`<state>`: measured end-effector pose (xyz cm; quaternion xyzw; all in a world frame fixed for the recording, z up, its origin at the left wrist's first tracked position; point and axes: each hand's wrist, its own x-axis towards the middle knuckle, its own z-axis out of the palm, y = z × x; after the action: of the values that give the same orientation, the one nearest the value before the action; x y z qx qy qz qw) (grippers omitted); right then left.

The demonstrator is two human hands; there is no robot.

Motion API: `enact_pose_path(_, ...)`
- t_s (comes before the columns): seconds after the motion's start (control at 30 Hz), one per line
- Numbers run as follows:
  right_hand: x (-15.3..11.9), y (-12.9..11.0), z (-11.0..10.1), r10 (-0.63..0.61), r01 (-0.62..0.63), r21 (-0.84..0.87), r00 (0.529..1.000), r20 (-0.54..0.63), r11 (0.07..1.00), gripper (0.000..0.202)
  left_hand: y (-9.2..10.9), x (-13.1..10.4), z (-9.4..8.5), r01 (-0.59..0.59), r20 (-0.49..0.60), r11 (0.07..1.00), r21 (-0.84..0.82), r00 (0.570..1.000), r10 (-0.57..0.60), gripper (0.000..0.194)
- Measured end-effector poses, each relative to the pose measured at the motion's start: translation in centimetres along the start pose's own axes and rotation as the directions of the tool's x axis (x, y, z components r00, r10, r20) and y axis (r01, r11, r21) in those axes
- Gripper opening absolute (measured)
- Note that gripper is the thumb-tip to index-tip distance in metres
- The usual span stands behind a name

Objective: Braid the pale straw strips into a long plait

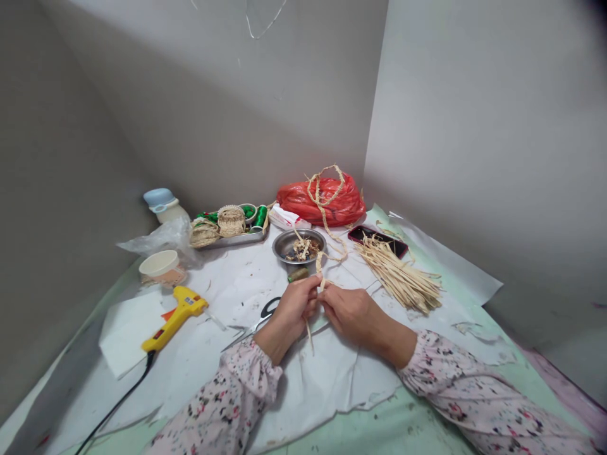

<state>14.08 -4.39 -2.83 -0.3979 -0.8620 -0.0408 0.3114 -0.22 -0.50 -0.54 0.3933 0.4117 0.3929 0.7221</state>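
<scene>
A long pale braid of straw [327, 218] runs from the top of the red bag down past the metal bowl to my fingers. My left hand [298, 303] pinches its near end, with loose straw ends hanging below. Close beside it, my right hand [351, 313] is closed on the same braid end, its fingertips almost touching the left ones. Black-handled scissors [269, 308] lie partly under my left wrist. Just beyond my hands stands the metal bowl [279, 249] holding straw scraps. A bundle of loose straw [403, 275] lies to the right.
A yellow glue gun [177, 316] with a black cord lies left, near a paper cup [161, 265]. Behind are a bottle [164, 205], a metal tray [241, 239] with woven pieces and green thread, and a red plastic bag [294, 201]. A phone [398, 245] sits partly under the straw.
</scene>
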Motion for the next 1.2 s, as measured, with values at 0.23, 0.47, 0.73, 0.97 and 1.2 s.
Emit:
enact_pose_path(0.23, 0.1, -0.2, -0.2, -0.013, 0.011, 0.047, 0.999, 0.033, 0.999, 0.018, -0.4, 0.1, -0.1, -0.022, 0.033, 1.0, 0.009, 0.999, 0.021, 0.034)
enact_pose_path(0.47, 0.1, -0.5, -2.0, 0.446, -0.313, 0.423, 0.855, -0.264, 0.85, 0.017, -0.1, 0.0, 0.1, -0.041, -0.001, 0.993, 0.11, 0.999, 0.041, 0.028)
enact_pose_path(0.73, 1.3, 2.0, -0.9, 0.607, -0.529, 0.712, 0.774, 0.182, 0.462, 0.029, -0.5, 0.1, 0.0, -0.076, 0.081, 0.972, 0.222, 0.995, 0.06, 0.031)
enact_pose_path(0.97, 1.7, 1.3, -0.3, 0.555, -0.555, 0.8, 0.749, 0.362, 0.228, 0.016, -0.4, 0.0, 0.2, -0.108, 0.13, 0.945, 0.309, 0.989, 0.07, 0.034)
enact_pose_path(1.2, 1.3, 2.1, 0.6, 0.614, -0.584, 0.787, 0.7, 0.364, 0.2, 0.014, -0.5, 0.1, 0.2, -0.099, 0.06, 0.927, 0.361, 0.995, 0.083, 0.014)
